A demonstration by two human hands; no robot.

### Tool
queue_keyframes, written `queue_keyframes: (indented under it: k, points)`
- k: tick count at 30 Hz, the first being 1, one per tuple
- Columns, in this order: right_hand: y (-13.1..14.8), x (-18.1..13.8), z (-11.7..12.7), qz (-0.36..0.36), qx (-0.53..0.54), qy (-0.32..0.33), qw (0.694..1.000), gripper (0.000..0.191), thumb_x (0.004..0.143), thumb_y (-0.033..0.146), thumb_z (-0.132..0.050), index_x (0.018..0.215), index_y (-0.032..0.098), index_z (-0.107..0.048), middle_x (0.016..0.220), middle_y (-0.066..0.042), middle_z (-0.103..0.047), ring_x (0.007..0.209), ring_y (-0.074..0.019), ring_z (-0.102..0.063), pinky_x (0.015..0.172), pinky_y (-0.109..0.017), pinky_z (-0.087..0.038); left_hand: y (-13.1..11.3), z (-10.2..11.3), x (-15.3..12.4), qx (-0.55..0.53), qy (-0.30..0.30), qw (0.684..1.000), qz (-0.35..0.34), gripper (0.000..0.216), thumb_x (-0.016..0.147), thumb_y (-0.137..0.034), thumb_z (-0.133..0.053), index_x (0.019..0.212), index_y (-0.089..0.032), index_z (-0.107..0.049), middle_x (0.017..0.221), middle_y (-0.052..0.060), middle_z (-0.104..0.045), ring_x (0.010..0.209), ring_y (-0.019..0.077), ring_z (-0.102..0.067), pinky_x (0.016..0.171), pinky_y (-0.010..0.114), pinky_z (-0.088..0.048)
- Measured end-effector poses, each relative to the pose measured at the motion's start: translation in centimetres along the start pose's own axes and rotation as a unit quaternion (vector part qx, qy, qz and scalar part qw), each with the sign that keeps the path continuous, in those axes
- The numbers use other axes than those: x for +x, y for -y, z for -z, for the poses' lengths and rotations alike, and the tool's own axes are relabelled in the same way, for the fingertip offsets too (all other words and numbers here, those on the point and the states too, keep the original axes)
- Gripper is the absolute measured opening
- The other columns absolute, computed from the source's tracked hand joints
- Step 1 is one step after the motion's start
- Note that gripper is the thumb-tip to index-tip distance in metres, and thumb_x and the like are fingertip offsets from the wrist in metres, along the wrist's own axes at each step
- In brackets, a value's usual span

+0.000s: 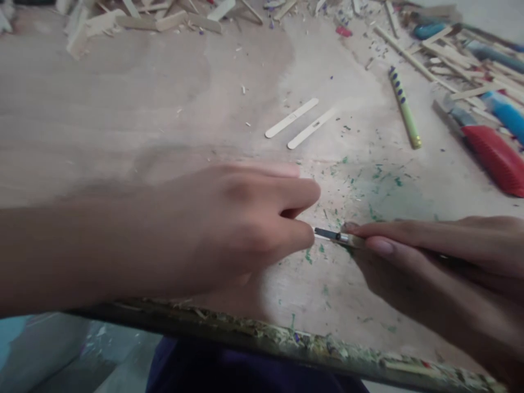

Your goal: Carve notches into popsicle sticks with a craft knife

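Note:
My left hand (pixel 262 218) lies low over the table with its fingers curled down and pressed together. Whatever it pinches is hidden beneath the fingers. A slim craft knife (pixel 332 235) with a dark narrow blade and a metal collar is gripped in my right hand (pixel 446 262), pen-fashion. Its tip points left and meets the left fingertips, where a thin pale edge shows under the blade. Just beyond the left hand, two flat wooden craft sticks (pixel 291 118) lie side by side at a slant; the nearer one has a small dark mark.
Green shavings (pixel 379 174) dot the wooden table (pixel 123 98). On the right lie a green pencil-like stick (pixel 405 112) with dark spots, a red-handled tool (pixel 495 158) and a blue-handled tool (pixel 505 112). Wood scraps (pixel 172 21) line the far side; debris fills the front edge.

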State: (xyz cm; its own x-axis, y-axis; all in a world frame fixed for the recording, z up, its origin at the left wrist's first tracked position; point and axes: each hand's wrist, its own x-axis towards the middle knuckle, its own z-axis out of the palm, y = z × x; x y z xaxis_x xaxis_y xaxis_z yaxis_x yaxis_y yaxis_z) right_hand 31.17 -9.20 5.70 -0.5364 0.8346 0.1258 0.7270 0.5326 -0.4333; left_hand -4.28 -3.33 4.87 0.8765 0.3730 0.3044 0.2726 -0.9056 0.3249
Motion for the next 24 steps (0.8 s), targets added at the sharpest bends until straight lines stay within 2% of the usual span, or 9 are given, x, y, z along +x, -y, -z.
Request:
queue_keyframes:
  k: [3, 6, 8, 10, 14, 17, 20, 24]
  points:
    - [0.0, 1.0, -0.2, 0.051, 0.055, 0.028, 0.997, 0.041, 0.12, 0.033, -0.075, 0.157, 0.049, -0.086, 0.106, 0.004, -0.095, 0.072, -0.0205, -0.085, 0.055, -0.031, -0.062, 0.0, -0.2, -0.1, 0.016, -0.009, 1.0, -0.001, 0.042, 0.11, 0.0, -0.055, 0.085, -0.024, -0.078, 0.09, 0.004, -0.065, 0.076, 0.0212, -0.057, 0.068, 0.042, -0.045]
    - [0.2, 1.4, -0.1, 0.068, 0.056, 0.032, 0.996, 0.036, 0.122, 0.029, -0.073, 0.151, 0.046, -0.085, 0.11, 0.006, -0.095, 0.07, -0.0179, -0.084, 0.054, -0.029, -0.061, 0.0, -0.4, -0.1, 0.007, -0.016, 1.0, 0.003, 0.038, 0.111, -0.001, -0.06, 0.087, -0.023, -0.079, 0.089, 0.004, -0.063, 0.076, 0.0213, -0.057, 0.067, 0.043, -0.044]
    - [0.5, 1.5, -0.1, 0.054, 0.04, 0.029, 0.997, 0.026, 0.124, 0.033, -0.07, 0.14, 0.044, -0.087, 0.097, 0.007, -0.093, 0.062, -0.0161, -0.08, 0.048, -0.029, -0.054, 0.0, -0.5, -0.1, 0.002, -0.014, 1.0, 0.002, 0.037, 0.112, 0.0, -0.061, 0.089, -0.022, -0.079, 0.09, 0.004, -0.064, 0.078, 0.0216, -0.057, 0.068, 0.043, -0.046]
    - [0.7, 1.6, -0.3, 0.04, 0.042, 0.038, 0.998, 0.024, 0.126, 0.035, -0.066, 0.133, 0.042, -0.088, 0.085, 0.007, -0.088, 0.055, -0.014, -0.075, 0.043, -0.028, -0.047, 0.0, -0.5, -0.2, 0.003, -0.005, 1.0, -0.002, 0.037, 0.114, 0.0, -0.061, 0.092, -0.022, -0.081, 0.093, 0.004, -0.067, 0.081, 0.0219, -0.059, 0.072, 0.043, -0.048]
    - [0.7, 2.0, -0.8, 0.015, 0.136, 0.04, 0.99, 0.037, 0.131, 0.042, -0.059, 0.116, 0.034, -0.092, 0.083, 0.004, -0.087, 0.055, -0.0127, -0.072, 0.05, -0.026, -0.053, 0.1, -0.4, -0.7, 0.001, 0.0, 1.0, -0.01, 0.025, 0.119, -0.006, -0.065, 0.109, -0.02, -0.083, 0.104, 0.003, -0.075, 0.09, 0.0225, -0.063, 0.079, 0.044, -0.051]
    - [0.6, 2.8, -0.4, -0.041, 0.208, 0.041, 0.976, 0.048, 0.128, 0.047, -0.061, 0.093, 0.029, -0.087, 0.068, 0.004, -0.075, 0.053, -0.0126, -0.064, 0.055, -0.025, -0.054, 0.3, -0.6, -1.0, 0.015, -0.016, 0.999, -0.033, 0.026, 0.124, -0.007, -0.058, 0.129, -0.019, -0.08, 0.101, 0.001, -0.077, 0.086, 0.0203, -0.063, 0.076, 0.041, -0.049]
    - [0.6, 3.3, 0.1, -0.091, 0.202, 0.055, 0.974, 0.047, 0.124, 0.048, -0.063, 0.091, 0.025, -0.087, 0.069, 0.002, -0.075, 0.058, -0.0133, -0.064, 0.061, -0.027, -0.053, 0.5, -0.9, -0.9, 0.037, -0.034, 0.998, -0.032, 0.028, 0.131, -0.013, -0.052, 0.132, -0.021, -0.078, 0.094, -0.001, -0.075, 0.081, 0.0181, -0.063, 0.072, 0.035, -0.048]
    - [0.8, 3.2, -0.3, -0.088, 0.237, 0.071, 0.965, 0.048, 0.123, 0.047, -0.058, 0.09, 0.022, -0.082, 0.07, 0.001, -0.074, 0.06, -0.0108, -0.061, 0.064, -0.028, -0.046, -0.1, 0.2, -1.0, -0.01, -0.072, 0.997, -0.007, 0.028, 0.135, -0.02, -0.049, 0.142, -0.023, -0.076, 0.104, 0.0, -0.081, 0.092, 0.0154, -0.072, 0.087, 0.03, -0.057]
